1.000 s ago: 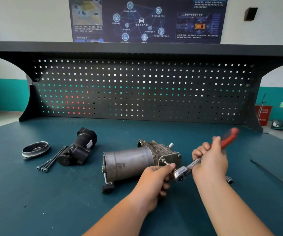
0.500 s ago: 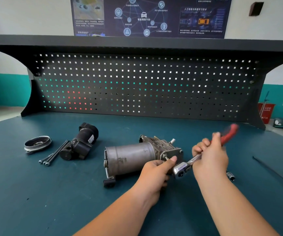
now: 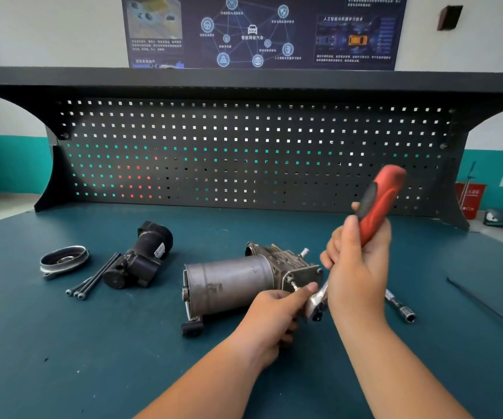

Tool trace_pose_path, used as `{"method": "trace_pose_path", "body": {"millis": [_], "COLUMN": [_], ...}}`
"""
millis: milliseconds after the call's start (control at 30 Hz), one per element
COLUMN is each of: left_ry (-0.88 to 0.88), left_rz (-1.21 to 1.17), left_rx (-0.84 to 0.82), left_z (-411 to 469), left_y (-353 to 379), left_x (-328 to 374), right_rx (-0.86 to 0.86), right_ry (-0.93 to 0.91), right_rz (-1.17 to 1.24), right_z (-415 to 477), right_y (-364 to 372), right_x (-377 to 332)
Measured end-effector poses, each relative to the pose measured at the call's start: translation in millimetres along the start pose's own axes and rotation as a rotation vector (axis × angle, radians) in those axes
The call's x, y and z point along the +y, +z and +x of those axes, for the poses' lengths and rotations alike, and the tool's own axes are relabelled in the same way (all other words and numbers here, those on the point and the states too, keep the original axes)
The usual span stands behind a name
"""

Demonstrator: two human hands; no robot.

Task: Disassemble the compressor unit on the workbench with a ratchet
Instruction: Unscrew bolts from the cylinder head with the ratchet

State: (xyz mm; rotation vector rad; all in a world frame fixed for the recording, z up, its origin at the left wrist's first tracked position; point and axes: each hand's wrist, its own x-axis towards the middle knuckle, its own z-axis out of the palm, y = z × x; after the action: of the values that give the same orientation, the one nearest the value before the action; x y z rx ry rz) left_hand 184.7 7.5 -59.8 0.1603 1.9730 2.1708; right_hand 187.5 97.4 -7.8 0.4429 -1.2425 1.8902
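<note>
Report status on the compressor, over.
Right hand grips ratchet handle. Left hand steadies its head at the compressor. Nothing blocking.

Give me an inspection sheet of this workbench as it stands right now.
Surface: teal workbench top.
Job's things: compressor unit lying on its side; ratchet, head at its end bolt.
Clutter: black motor housing, three long bolts, metal pulley at left; socket extension and thin black rod at right.
Grips: left hand pinches the ratchet's head; right hand grips its red handle.
Cables: nothing seen.
Surroundings: pegboard backing, wall poster, red bin.
</note>
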Motion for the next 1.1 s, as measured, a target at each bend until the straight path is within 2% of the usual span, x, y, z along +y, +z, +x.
{"method": "trace_pose_path", "body": {"millis": [100, 200, 267, 300, 400, 467, 500, 567, 633, 733, 867, 967, 1000, 1100], "left_ry": [0.057, 0.072, 0.073, 0.067, 0.041, 0.031, 0.027, 0.019, 0.008, -0.010, 0.022, 0.045, 0.056, 0.077], "left_rz": [0.011, -0.011, -0.041, -0.062, -0.158, -0.195, -0.194, -0.181, -0.141, -0.050, -0.010, -0.025, -0.029, -0.038], "left_rx": [-0.019, -0.021, -0.029, -0.042, -0.074, -0.070, -0.061, -0.035, -0.009, 0.000, -0.018, -0.037, -0.041, -0.037], "left_z": [-0.1, 0.0, -0.1, -0.1, 0.4, 1.0, 1.3, 1.4, 0.7, 0.5, -0.4, -1.0, -1.3, -1.0], "left_y": [0.5, 0.0, -0.6, -0.1, 2.3, 3.8, 4.1, 2.6, -0.3, -1.8, -0.8, -1.4, -1.4, -0.5], "left_x": [-0.8, -0.3, -1.0, -1.3, -1.3, -0.9, -0.7, -0.8, -0.6, 0.2, 0.9, 1.8, 1.8, 0.2], "right_rx": [-0.125, -0.110, 0.040, 0.171, 0.569, 0.695, 0.703, 0.654, 0.547, 0.260, -0.156, -0.298, -0.299, -0.187], "right_ry": [-0.079, -0.062, 0.024, 0.121, 0.519, 0.674, 0.686, 0.616, 0.444, 0.149, -0.108, -0.317, -0.320, -0.102], "right_rz": [-0.139, -0.115, -0.005, 0.052, 0.318, 0.464, 0.472, 0.398, 0.284, 0.118, -0.185, -0.387, -0.399, -0.230], "right_z": [-5.2, -4.6, 3.3, 8.6, 18.9, 18.8, 18.7, 20.1, 21.5, 11.8, -10.0, -16.6, -16.2, -8.4], "right_y": [0.2, 0.4, -2.9, -6.5, -24.8, -33.1, -34.2, -30.4, -20.9, -6.9, 2.0, 3.8, 3.9, 3.5], "right_x": [0.0, 0.3, 2.6, 4.8, 13.7, 18.8, 20.5, 19.9, 12.3, 0.7, -2.6, -0.9, -0.9, -0.9]}}
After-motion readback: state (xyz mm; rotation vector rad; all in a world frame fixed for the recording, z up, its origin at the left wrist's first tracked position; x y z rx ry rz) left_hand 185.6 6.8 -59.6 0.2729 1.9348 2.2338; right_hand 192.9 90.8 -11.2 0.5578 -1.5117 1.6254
